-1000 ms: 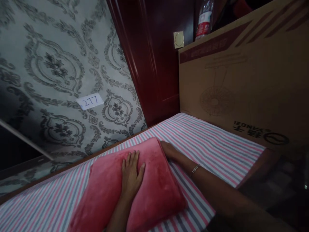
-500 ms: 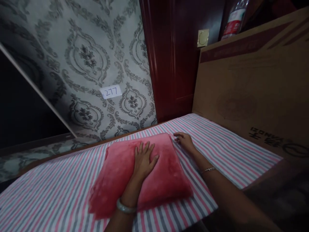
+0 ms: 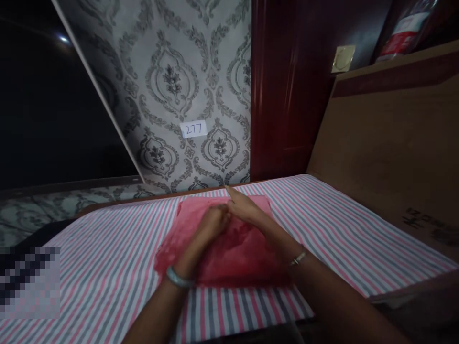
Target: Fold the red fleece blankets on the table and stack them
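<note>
The left hand (image 3: 215,220) is what I find first from my distant seat: its fingers look curled in, low over the folded red cloth (image 3: 229,260), but blur keeps me from telling whether they are clamped on the fabric. The right hand (image 3: 244,206) lies just beside it, index finger stretched toward the far side and the others bent; I cannot tell whether it grips anything or whether the two hands touch. Both forearms slant inward from the near edge, I judge because the cloth lies central and both hands meet over its far half. A pale bangle (image 3: 178,277) rings the left wrist, a thin bracelet (image 3: 298,258) the right. The cloth rests flat on a striped sheet (image 3: 107,253), probably because that broad surface supports all of it. Beyond, a paper label marked 277 (image 3: 194,128) is on the patterned wall (image 3: 172,91), facing my view, presumably so it can be read. A dark screen (image 3: 53,119) fills the far left; a dark red panel (image 3: 283,105) stands right of the wallpaper. Farther right is a cardboard box (image 3: 387,138), with a bottle (image 3: 403,36) at its top edge.
</note>
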Demonstrator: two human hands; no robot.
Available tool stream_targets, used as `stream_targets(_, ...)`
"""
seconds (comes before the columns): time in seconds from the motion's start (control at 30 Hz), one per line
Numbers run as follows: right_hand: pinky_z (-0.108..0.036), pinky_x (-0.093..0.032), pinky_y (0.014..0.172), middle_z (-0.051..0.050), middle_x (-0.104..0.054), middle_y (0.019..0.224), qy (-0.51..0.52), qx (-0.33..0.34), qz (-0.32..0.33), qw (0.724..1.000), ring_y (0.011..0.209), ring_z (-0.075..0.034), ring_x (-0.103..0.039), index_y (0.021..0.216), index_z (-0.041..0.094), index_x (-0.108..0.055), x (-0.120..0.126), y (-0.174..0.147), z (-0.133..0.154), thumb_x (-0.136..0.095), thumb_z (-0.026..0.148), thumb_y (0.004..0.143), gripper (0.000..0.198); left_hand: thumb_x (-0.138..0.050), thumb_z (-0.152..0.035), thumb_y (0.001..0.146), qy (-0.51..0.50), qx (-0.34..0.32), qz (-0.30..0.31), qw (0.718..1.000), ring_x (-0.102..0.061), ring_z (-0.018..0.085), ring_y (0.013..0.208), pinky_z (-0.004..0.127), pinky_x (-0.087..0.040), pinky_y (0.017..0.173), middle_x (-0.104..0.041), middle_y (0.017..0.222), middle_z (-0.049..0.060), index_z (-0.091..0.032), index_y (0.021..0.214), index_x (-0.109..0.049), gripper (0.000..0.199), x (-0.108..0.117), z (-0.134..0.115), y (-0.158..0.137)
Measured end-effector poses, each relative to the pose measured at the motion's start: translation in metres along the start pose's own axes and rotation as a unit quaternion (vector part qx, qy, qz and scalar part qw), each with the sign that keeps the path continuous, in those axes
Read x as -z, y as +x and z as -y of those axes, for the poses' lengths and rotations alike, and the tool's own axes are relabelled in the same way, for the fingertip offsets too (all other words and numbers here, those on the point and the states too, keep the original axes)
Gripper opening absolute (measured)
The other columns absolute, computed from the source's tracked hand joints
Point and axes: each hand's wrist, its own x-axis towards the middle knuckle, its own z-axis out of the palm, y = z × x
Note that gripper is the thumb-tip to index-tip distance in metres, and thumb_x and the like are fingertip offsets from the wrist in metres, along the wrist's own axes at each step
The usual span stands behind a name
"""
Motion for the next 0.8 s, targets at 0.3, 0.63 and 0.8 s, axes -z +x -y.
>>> stream_targets(0.3,-0.053,-0.012,0.12,-0.022,-0.037,0.155,-0.112,-0.199,-0.053,0.972,0.148,-0.034,-0.025,0.146,0.004,-0.044,-0.063,-0.006,-0.031,-0.036,0.035,0.099,0.056,-0.036,-0.037,0.098,0.157,0.231,-0.061,0.958,-0.03,0.037,0.145,0.065,-0.027,0.113,-0.043,0.154,0.016,-0.018,0.144,-0.048,0.051,-0.015,0.076,0.009)
stream_targets(0.63,-0.043,-0.027,0.116,-0.018,-0.047,0.15,-0.116,-0.174,-0.043,0.977,0.141,-0.027,-0.039,0.142,0.008,-0.05,-0.063,-0.009,-0.067,-0.03,0.03,0.101,0.051,-0.029,-0.047,0.097,0.063,0.333,-0.035,0.94,-0.053,0.042,0.126,0.061,-0.044,0.1,-0.027,0.163,0.013,-0.022,0.15,-0.04,0.06,-0.02,0.097,0.007)
stream_targets(0.8,-0.049,-0.025,0.116,-0.015,-0.045,0.152,-0.182,-0.207,-0.061,0.959,0.143,-0.029,-0.035,0.142,0.011,-0.051,-0.051,-0.016,-0.084,-0.033,0.032,0.1,0.05,-0.027,-0.043,0.098,0.06,0.358,-0.036,0.931,-0.051,0.04,0.128,0.057,-0.042,0.103,-0.03,0.162,0.01,-0.023,0.151,-0.038,0.058,-0.019,0.095,0.007)
